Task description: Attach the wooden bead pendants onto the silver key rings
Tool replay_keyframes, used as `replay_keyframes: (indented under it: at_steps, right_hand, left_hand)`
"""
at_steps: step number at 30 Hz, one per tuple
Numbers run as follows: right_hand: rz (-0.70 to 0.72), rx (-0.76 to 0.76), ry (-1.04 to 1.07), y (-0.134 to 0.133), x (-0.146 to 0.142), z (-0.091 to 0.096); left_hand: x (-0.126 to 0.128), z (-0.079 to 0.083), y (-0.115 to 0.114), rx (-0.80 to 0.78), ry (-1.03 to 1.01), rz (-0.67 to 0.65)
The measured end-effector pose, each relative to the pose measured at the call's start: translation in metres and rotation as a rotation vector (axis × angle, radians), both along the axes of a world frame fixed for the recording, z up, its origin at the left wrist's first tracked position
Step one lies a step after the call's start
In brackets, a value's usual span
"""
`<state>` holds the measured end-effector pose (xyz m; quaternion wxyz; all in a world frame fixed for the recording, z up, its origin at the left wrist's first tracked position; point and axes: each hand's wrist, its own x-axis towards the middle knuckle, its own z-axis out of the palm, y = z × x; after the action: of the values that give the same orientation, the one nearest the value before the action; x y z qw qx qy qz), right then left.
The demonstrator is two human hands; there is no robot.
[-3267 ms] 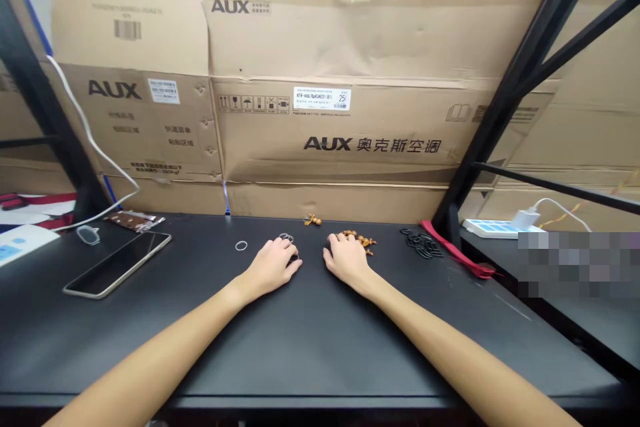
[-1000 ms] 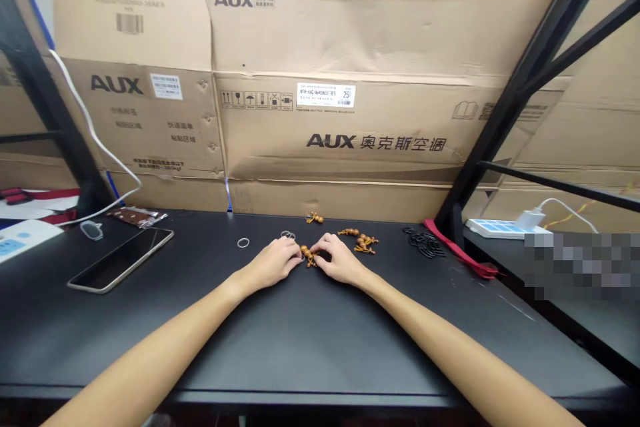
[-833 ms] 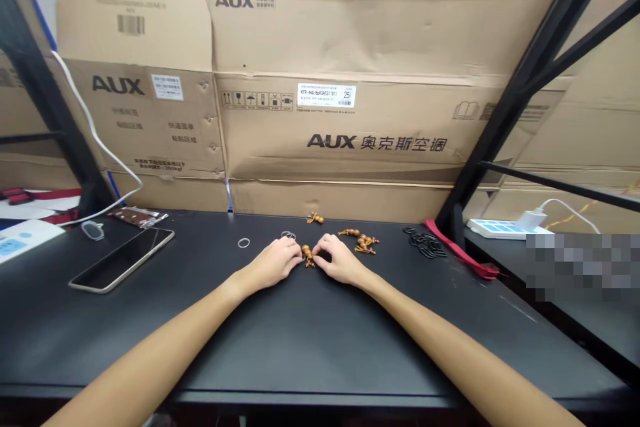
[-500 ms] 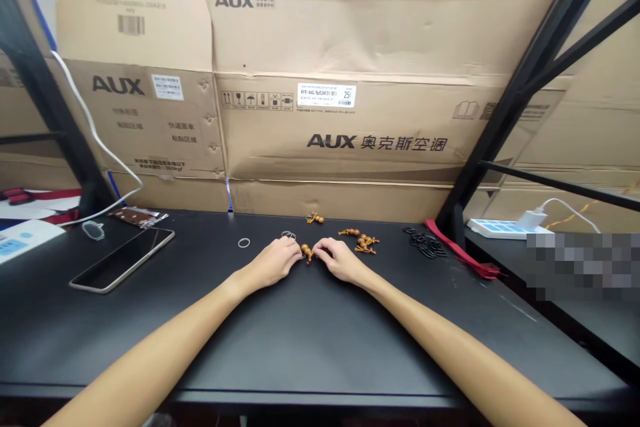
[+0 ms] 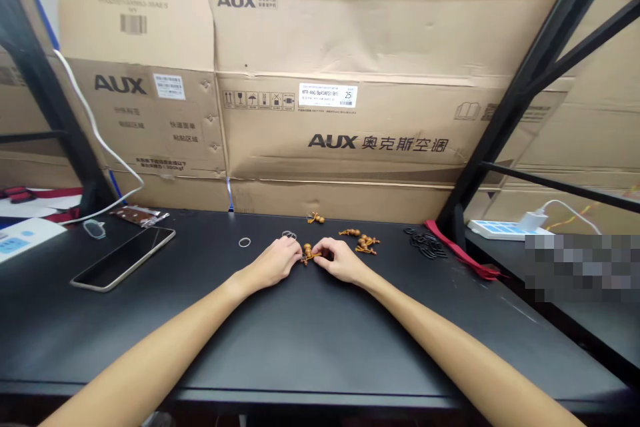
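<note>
Over the black table, my left hand (image 5: 279,261) and my right hand (image 5: 341,260) face each other with a small brown gourd pendant (image 5: 307,250) between them. The right thumb and index finger pinch its orange cord. At my left fingertips, closed together, a small silvery edge shows, apparently of a metal ring; most of it is hidden. Just behind the left hand lie thin metal rings (image 5: 289,235), and a single ring (image 5: 245,242) is farther left. More gourd pendants (image 5: 367,242) lie to the right, and one pendant (image 5: 316,218) lies at the back.
A phone (image 5: 124,258) lies on the left, near a white cable (image 5: 103,140). Black loops (image 5: 426,243) and a red strap (image 5: 460,250) are on the right. Cardboard (image 5: 380,107) walls off the back, with black shelf posts (image 5: 510,100) at the sides.
The gourd pendant has turned a little between my hands. Its orange cord now stretches to my right fingertips, which have closed on it.
</note>
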<state>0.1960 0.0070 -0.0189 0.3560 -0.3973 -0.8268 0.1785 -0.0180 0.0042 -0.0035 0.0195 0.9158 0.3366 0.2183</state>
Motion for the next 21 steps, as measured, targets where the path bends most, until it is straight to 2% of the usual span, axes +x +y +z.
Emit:
replay_keyframes:
  at_steps: [10, 17, 21]
  right_hand:
    - [0.072, 0.157, -0.097, -0.0056, -0.0026, 0.0034]
    - [0.079, 0.185, -0.141, -0.0062, -0.0029, 0.0047]
    - [0.084, 0.178, -0.144, -0.0075, -0.0032, 0.0072]
  left_hand:
    - [0.0016, -0.0029, 0.0011, -0.016, -0.07, 0.022]
    - [0.0009, -0.0017, 0.0005, 0.014, -0.024, -0.005]
    - [0.0002, 0.0014, -0.0005, -0.052, -0.042, -0.012]
